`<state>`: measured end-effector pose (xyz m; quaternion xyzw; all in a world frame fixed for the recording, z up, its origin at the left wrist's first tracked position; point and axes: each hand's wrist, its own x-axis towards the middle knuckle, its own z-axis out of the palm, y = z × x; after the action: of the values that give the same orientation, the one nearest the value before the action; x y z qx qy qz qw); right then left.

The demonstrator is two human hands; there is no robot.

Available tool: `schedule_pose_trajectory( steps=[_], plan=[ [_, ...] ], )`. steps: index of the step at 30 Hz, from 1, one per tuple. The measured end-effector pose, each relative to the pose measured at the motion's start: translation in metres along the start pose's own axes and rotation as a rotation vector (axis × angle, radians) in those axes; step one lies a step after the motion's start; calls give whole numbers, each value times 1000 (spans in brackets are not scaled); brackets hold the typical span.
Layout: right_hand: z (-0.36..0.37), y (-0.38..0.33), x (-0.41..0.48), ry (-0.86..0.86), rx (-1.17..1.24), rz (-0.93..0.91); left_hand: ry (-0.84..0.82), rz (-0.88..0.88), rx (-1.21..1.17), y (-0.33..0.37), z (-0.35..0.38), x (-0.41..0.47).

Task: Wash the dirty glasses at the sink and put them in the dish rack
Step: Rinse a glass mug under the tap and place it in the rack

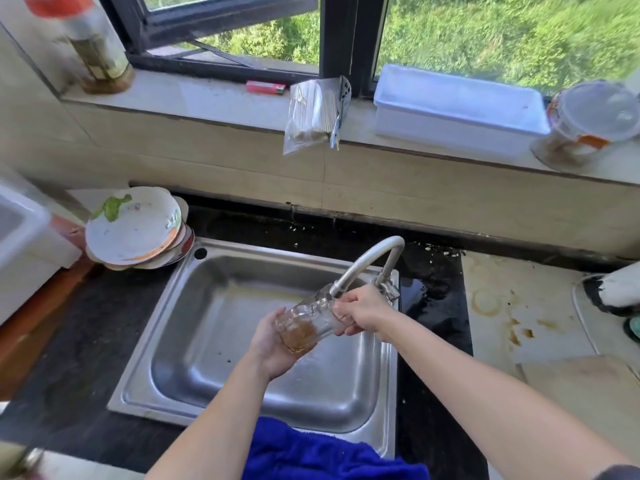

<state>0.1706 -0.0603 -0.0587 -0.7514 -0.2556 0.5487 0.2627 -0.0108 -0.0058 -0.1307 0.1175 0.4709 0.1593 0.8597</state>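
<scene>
Glass (308, 318) lies tilted over the sink (173, 341), mouth up against the tap (363, 263) spout, brown residue at its base. Left hand (273, 351) cups the base, fingers wrapped under it. Right hand (363, 311) grips the rim, fingers curled close. Basin below is open; plates (135, 230) crowd its left corner, blue cloth (311, 452) overhangs the near rim.

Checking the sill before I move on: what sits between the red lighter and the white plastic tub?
In the head view, a clear bag of chopsticks with a metal utensil against it lies between the lighter and the tub.
</scene>
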Motion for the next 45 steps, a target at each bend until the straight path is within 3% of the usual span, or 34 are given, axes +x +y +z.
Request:
schedule_pose_trajectory(
  steps=[3,9,14,18,22,24,29,34,38,45],
  plan=[
    [2,3,-3,-31,76,60,-36,111,-52,-1,5,-6],
    [-2,-9,-3,-54,-122,-78,65,-64,96,-1,-1,-11],
    [6,2,-5,-59,-39,16,23,61,-36,-4,-4,-17],
    [5,0,-11,-117,-94,35,91,16,28,-4,-9,-19],
    [0,-9,-8,56,-278,-150,142,-53,114,-1,-11,-14],
    [3,-11,-9,77,-228,-217,113,-50,77,-1,-7,-16],
    [9,-5,-11,97,-94,-186,94,63,32,1,-1,-19],
    [5,-6,-11,104,-447,-188,150,-54,159,4,-7,-22],
    [9,-1,-8,40,-196,-143,112,-87,194,4,-10,-23],
    [8,-2,-13,-39,61,19,116,86,81,4,4,-25]
  ],
)
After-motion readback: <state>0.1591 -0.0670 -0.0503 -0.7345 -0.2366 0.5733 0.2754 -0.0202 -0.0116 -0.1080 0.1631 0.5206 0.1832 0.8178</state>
